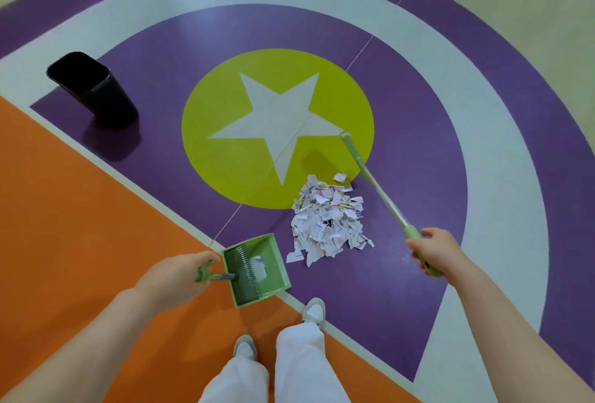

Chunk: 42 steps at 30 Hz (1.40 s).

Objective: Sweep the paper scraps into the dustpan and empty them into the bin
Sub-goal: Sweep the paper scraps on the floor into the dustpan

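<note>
Down low: left hand [180, 277] curled round the handle of the green dustpan [257, 269], pan tilted just off the fingertips, one white scrap inside. Right hand [433, 249] wrapped tight on the green grip of the broom [376, 182], shaft running away from the fingers across the floor [402, 106]. Between both hands, touching neither: heaped paper scraps [328, 219], just beside the pan's open mouth. Far left, well apart: black bin [93, 87], standing open.
</note>
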Tool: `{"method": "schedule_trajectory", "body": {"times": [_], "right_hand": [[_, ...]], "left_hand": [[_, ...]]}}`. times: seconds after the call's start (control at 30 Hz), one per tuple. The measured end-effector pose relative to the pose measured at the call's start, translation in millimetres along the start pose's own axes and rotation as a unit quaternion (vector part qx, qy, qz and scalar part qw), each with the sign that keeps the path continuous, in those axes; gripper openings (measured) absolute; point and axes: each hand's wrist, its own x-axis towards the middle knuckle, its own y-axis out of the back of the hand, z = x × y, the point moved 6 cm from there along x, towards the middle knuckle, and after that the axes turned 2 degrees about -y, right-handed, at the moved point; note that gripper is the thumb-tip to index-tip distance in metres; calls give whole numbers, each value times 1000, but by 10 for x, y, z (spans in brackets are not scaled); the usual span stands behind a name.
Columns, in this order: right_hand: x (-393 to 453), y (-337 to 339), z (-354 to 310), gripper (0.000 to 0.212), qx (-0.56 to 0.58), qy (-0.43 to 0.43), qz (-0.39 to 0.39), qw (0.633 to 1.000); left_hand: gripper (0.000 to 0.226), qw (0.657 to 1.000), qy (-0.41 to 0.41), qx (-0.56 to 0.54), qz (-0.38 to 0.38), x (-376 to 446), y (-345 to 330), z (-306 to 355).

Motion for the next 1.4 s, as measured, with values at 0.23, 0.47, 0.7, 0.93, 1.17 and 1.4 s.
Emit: {"method": "schedule_trajectory", "body": {"times": [0.23, 0.47, 0.7, 0.93, 1.17, 1.4], "right_hand": [[322, -202, 669, 24, -161, -54, 33, 985], [-88, -902, 1129, 12, -38, -152, -91, 983], [-550, -1288, 1129, 8, -27, -152, -157, 975], [-1080, -1660, 1182, 22, -36, -143, -207, 967], [-1654, -2009, 1155, 26, -27, -126, -253, 959], [-2084, -2431, 1197, 33, 31, -147, -274, 950]], "left_hand": [[49, 999, 37, 18, -21, -57, -96, -35], [43, 998, 35, 54, 9, -120, -182, 44], [43, 997, 7, 68, 34, -73, -163, 11], [31, 996, -12, 66, 54, -66, -151, -38], [29, 996, -23, 52, 72, -44, -147, -75], [33, 994, -29, 60, 81, -61, -142, -31]]}}
